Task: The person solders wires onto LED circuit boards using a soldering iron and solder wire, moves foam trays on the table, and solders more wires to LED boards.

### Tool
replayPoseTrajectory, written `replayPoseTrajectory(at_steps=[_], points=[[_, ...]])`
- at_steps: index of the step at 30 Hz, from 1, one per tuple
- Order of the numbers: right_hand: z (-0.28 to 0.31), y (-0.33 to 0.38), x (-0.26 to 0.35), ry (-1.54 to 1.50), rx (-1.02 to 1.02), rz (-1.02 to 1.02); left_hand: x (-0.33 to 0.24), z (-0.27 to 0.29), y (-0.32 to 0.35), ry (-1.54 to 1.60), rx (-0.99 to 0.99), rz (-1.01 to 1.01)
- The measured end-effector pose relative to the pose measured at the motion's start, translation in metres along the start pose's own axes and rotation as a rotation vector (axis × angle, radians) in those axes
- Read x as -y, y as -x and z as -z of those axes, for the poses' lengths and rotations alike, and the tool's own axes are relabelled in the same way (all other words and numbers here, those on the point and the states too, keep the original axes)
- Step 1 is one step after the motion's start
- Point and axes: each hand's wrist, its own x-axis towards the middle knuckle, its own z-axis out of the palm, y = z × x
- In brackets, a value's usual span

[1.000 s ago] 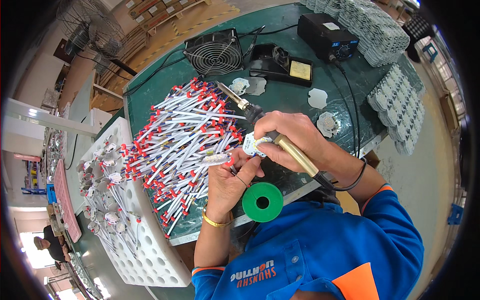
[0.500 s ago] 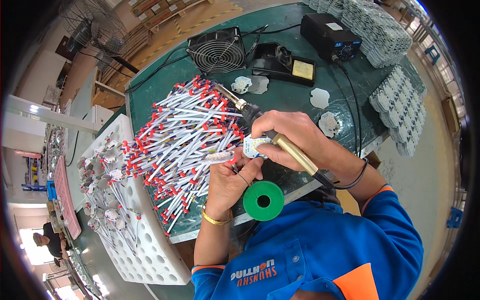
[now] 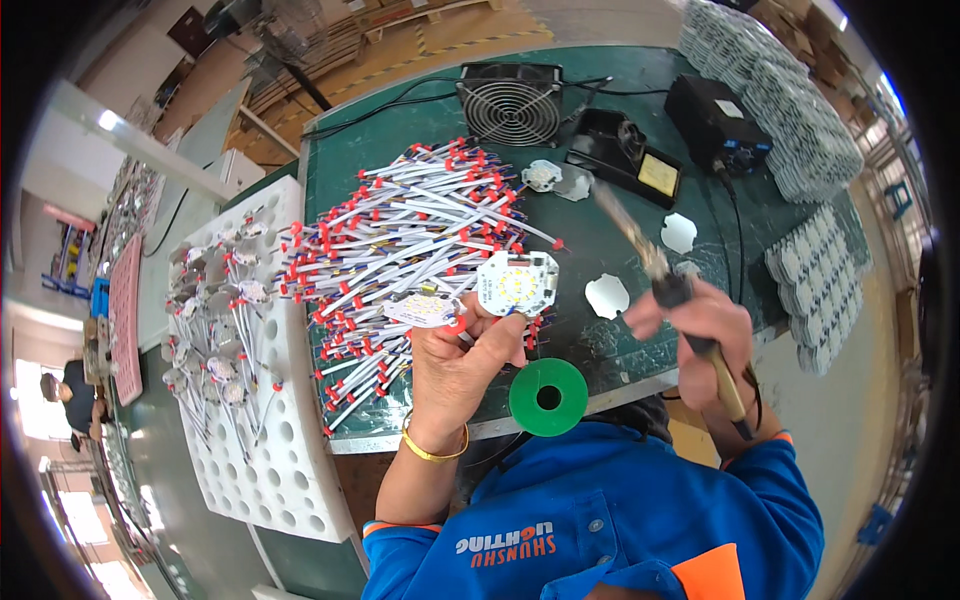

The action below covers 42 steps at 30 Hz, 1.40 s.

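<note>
Soldering iron [image 3: 668, 288] in the clenched right hand [image 3: 700, 335] slants toward the board [image 3: 516, 283] gripped by the left hand [image 3: 462, 365], near the bench's front edge.

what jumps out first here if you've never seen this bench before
The big pile of white wires with red ends sprawls across the green table. In front of it, the left hand holds up a small white board, while the right hand lifts a soldering iron. A green spool sits at the near edge.

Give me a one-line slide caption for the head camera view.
Left hand holds two white LED boards over a wire pile while the right hand lifts a soldering iron away.
</note>
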Motion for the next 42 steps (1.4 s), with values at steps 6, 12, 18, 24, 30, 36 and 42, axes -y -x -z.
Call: replayPoseTrajectory(at_steps=[6,12,18,24,30,36,42], points=[[0.008,0.003,0.012,-0.003,0.044,0.236,-0.012,-0.008,0.003,-0.025,0.022,-0.012],[0.000,0.000,0.017,-0.032,0.066,0.203,-0.013,-0.008,0.007,-0.035,-0.010,-0.052],[-0.001,-0.002,0.014,-0.022,0.073,0.225,-0.014,-0.007,0.006,-0.012,-0.004,-0.031],[-0.003,-0.003,0.013,-0.016,0.077,0.230,-0.016,-0.008,0.007,0.010,0.002,-0.023],[-0.004,-0.003,0.011,0.003,0.072,0.239,-0.017,-0.009,0.007,0.009,-0.010,-0.021],[-0.010,-0.004,0.008,-0.045,-0.005,0.226,-0.014,-0.012,0.007,0.034,-0.057,-0.044],[-0.015,0.000,0.002,-0.105,-0.032,0.192,-0.007,-0.007,0.003,0.057,-0.069,0.005]])
